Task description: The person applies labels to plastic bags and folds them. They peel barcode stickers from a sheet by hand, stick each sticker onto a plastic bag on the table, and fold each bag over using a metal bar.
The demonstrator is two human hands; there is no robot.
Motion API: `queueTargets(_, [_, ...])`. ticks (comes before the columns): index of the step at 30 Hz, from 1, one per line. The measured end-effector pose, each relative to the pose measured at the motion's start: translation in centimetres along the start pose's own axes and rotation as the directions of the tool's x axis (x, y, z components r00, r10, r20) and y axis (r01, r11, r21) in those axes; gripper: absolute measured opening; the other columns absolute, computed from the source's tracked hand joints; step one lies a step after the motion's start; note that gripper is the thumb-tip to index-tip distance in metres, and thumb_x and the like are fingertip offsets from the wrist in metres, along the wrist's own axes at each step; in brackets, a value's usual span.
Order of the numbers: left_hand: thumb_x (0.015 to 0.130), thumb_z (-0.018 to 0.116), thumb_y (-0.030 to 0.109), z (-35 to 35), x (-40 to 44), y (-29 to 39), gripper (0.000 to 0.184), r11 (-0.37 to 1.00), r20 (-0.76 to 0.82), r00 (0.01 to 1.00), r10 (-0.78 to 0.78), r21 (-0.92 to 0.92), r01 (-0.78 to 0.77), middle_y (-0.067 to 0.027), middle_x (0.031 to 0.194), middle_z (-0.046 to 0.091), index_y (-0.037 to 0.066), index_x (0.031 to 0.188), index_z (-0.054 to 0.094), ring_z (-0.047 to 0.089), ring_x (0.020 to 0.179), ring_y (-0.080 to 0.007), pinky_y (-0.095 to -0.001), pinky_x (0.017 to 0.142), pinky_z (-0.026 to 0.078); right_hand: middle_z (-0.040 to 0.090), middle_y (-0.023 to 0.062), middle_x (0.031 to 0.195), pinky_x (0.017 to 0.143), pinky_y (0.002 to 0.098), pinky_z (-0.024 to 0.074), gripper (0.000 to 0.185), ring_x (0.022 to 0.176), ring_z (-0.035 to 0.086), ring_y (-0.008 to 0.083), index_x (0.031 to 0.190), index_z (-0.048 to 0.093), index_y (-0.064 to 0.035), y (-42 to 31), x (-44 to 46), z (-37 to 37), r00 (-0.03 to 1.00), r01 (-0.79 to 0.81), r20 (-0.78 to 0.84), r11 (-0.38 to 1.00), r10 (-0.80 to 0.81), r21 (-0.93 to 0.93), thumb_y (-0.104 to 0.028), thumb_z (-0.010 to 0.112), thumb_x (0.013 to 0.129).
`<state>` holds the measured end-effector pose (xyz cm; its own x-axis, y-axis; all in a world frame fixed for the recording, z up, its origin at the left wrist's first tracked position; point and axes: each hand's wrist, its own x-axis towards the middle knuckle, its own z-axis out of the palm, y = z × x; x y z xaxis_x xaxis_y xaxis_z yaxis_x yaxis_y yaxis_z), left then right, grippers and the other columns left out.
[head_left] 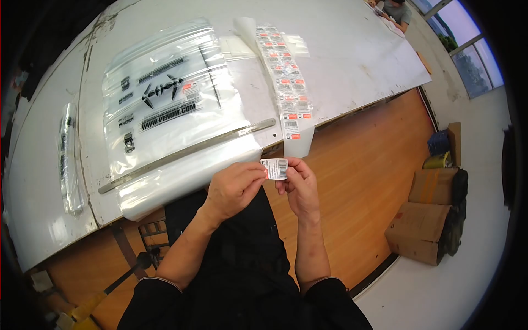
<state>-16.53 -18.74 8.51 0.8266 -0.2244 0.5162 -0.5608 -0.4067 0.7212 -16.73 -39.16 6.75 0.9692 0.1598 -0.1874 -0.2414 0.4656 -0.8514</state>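
Between my two hands is a small white barcode sticker (pixel 276 169) with a red patch. My left hand (pixel 235 187) pinches its left edge, and my right hand (pixel 301 184) grips its right edge. Just beyond them, a strip of label stickers (pixel 284 77) runs along the table, its white backing hanging over the front edge. To the left lies a stack of clear plastic bags (pixel 165 132) printed with black lettering and a logo; one red-and-white label shows on it. A metal ruler (pixel 187 157) lies across the lower part of the bags.
The white table (pixel 352 60) has its front edge close to me. A folded plastic bundle (pixel 69 159) lies at the far left. Cardboard boxes (pixel 416 234) stand by the right wall. Another person (pixel 396 14) is at the far table corner.
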Motion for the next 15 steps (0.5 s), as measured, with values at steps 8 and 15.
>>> queueTargets(8, [0.086,0.075,0.004,0.2,-0.3,-0.3,0.016,0.98,0.01,0.993,-0.115,-0.165,0.115,-0.0094,0.105,0.073,0.004,0.101,0.073,0.071,0.087,-0.0249,-0.0336,0.075,0.057,0.069,0.0065,0.096,0.061,0.0227,0.0512,0.023,0.074,0.064,0.0097,0.121,0.059,0.0015,0.3,0.0,0.4,0.994,0.024,-0.1,0.993,-0.036,-0.113,-0.008,0.063,0.1])
queueTargets(15, [0.093,0.072,0.006,-0.3,-0.7,-0.2,0.031,0.627,0.232,0.749,-0.621,-0.426,0.652,-0.0083,0.105,0.071,-0.002,0.121,0.063,0.065,0.09,-0.0098,-0.0261,0.079,0.054,0.068,0.0062,0.096,0.062,0.0233,0.0546,0.024,0.075,0.067,0.0106,0.122,0.059,0.0019,0.8,0.1,1.5,0.988,0.06,-0.127,0.97,-0.092,-0.235,-0.007,0.063,0.1])
